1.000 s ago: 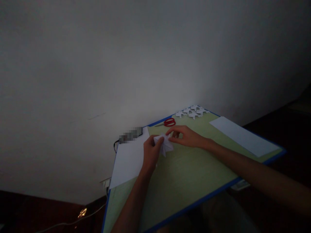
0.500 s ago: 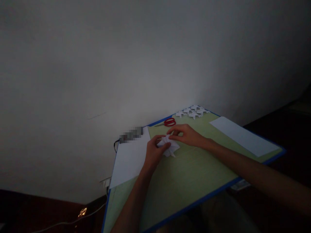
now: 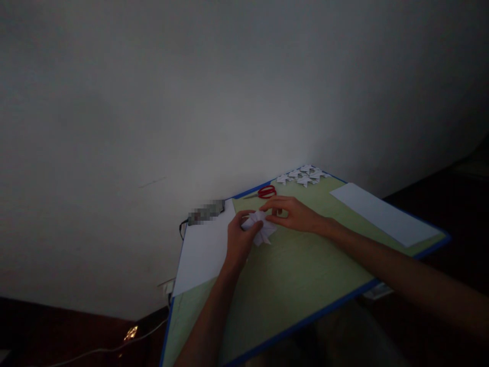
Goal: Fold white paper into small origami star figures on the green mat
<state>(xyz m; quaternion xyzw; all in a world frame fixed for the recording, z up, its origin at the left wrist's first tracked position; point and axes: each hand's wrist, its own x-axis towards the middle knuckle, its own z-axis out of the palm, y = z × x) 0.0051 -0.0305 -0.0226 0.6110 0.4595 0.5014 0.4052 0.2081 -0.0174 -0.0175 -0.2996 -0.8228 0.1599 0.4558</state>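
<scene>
A folded white paper piece [image 3: 264, 235], with several creased points, is held above the green tabletop [image 3: 301, 275]. My left hand [image 3: 240, 234] grips it from the left, thumb pressed on its front and fingers behind. At the upper right edge of the paper, my right hand [image 3: 291, 213] has thumb and index finger close together on a fold. My fingers cover part of the paper. Just beyond my hands lie red-handled scissors [image 3: 266, 192], their blades pointing left.
Several folded white paper stars [image 3: 305, 180] lie at the far corner. A white paper strip [image 3: 382, 214] is along the right edge, and a white sheet [image 3: 206, 255] on the left with a blurred-out object [image 3: 206, 212] behind it. The wall [image 3: 214, 102] borders the table.
The folded paper has shifted slightly left and turned in my left hand. My left thumb has moved up a little over it. The right fingertips stay near its upper edge.
</scene>
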